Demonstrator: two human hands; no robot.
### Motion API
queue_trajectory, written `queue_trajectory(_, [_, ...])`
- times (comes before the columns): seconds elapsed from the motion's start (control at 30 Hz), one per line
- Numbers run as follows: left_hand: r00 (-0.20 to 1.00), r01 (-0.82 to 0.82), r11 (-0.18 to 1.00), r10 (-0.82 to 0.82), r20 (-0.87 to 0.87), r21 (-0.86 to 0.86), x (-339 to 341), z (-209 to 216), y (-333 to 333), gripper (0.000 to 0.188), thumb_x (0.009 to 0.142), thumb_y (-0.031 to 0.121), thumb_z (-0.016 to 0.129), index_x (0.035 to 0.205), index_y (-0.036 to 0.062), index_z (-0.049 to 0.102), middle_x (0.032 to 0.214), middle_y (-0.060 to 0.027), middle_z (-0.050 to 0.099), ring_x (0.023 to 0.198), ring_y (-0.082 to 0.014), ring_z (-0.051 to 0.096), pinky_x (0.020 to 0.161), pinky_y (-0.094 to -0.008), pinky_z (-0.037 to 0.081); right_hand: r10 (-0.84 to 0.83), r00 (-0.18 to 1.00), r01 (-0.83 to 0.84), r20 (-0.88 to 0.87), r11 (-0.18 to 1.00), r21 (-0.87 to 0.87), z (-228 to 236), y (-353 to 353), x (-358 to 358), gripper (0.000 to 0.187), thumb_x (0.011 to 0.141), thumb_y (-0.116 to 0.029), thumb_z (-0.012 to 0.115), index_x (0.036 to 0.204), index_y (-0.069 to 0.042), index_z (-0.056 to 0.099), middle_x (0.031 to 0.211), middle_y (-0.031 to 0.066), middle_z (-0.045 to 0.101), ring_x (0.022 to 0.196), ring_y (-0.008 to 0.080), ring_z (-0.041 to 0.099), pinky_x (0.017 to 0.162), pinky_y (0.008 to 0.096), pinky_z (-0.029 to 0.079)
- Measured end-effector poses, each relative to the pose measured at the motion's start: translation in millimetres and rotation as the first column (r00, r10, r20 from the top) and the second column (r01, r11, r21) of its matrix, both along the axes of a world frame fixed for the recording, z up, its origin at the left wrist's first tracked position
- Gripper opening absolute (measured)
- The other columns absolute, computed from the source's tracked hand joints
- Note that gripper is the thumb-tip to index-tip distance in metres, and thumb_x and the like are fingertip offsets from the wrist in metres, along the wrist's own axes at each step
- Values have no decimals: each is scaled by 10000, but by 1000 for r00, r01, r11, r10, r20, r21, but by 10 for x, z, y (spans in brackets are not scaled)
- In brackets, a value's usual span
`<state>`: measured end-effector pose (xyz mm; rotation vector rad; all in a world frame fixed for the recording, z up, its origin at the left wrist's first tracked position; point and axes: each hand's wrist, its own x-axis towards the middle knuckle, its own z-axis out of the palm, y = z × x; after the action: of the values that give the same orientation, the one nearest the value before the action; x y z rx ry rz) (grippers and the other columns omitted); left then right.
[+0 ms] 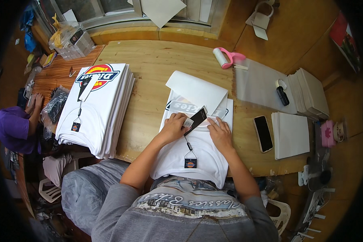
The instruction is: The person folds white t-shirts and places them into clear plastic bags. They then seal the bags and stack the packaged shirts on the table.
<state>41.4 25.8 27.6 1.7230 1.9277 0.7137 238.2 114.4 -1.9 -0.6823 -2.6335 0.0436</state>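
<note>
A white T-shirt (205, 150) lies folded in front of me, its neckline toward my body. Over its far end a white paper sheet (199, 89) curls up, partly covering the printed logo. My left hand (173, 129) is closed on a black hang tag (198, 119) with a white sticker. From that tag a cord runs to a small black square tag (190, 163) near the collar. My right hand (221, 134) rests on the shirt beside the hang tag, fingers stretched out. On the left stands a stack of folded white T-shirts (94, 107) with similar tags.
At right lie a phone (263, 134), a stack of white sheets (291, 136) and clear plastic sleeves (259, 82) under a roll of tape. A pink-handled lint roller (226, 57) lies at the back. At far left sits another person in a purple top (15, 129).
</note>
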Motion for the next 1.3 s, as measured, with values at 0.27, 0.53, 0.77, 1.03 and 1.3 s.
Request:
queue_trajectory(0.27, [974, 33, 971, 23, -227, 237, -208, -260, 91, 238, 732, 80, 488, 963, 121, 527, 1144, -12, 452, 1105, -220, 361, 887, -386, 281, -249, 935, 126, -251, 898, -422, 136, 235, -1, 131, 778, -21, 434, 882, -32, 513, 865, 123, 555, 758, 274, 551, 642, 324, 434])
queue_trajectory(0.53, [958, 124, 981, -78, -275, 152, -338, -215, 156, 297, 720, 164, 559, 1015, 186, 533, 1199, 16, 409, 1149, -215, 312, 913, -440, 229, -570, 400, -607, -718, 422, -673, 100, 1391, -259, 546, 706, 35, 486, 1200, -125, 314, 1228, 100, 349, 1016, 230, 425, 788, 316, 390])
queue_trajectory(0.77, [987, 60, 990, -40, -154, 128, -472, -241, 87, 451, 670, 272, 627, 1080, 163, 475, 1244, 21, 364, 1195, -248, 240, 935, -443, 183, -795, 408, 907, 449, 300, -294, 572, 710, 1202, 926, 508, -247, 752, 1273, -220, 231, 1192, 115, 398, 1100, 298, 364, 854, 507, 316])
queue_trajectory(1.03, [987, 73, 989, -53, -153, 130, -479, -208, 114, 438, 653, 274, 640, 1051, 167, 494, 1220, 26, 381, 1169, -238, 266, 919, -450, 190, -704, 700, 658, 117, 574, -487, 221, 646, 1701, 895, 489, -135, 725, 1253, -117, 259, 1151, 166, 413, 1060, 316, 396, 876, 383, 341])
queue_trajectory(1.3, [980, 78, 982, -44, -194, 170, -542, -274, 153, 302, 716, 165, 564, 1015, 160, 517, 1189, 31, 414, 1096, -236, 335, 877, -413, 234, 8, 981, -118, -194, 815, -568, 687, 295, -5, 802, 461, -71, 702, 1182, -96, 353, 1186, 120, 364, 1119, 285, 311, 957, 349, 245])
